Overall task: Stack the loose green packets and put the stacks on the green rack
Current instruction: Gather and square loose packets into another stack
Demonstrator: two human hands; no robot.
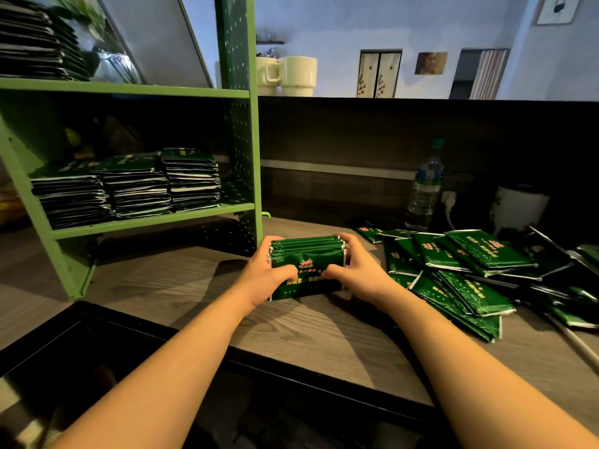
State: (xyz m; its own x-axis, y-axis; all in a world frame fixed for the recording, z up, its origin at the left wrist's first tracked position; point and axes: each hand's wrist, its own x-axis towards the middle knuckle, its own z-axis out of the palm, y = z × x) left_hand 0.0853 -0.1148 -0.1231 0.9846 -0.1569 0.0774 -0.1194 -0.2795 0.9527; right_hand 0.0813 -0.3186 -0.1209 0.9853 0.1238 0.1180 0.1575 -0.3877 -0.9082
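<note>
Both hands, left (264, 273) and right (355, 270), were clamped round a stack of green packets (306, 265) stood on edge on the tabletop (291, 332), just beside the green rack (241, 124). Squaring was judged in hand; lifting onto the rack would follow. Loose packets (460, 273) remained. Printed characters could not be read.

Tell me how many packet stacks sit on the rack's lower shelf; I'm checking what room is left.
3, side by side on the lower shelf: left stack, middle stack, right stack. More could hide behind them in the dark.
</note>
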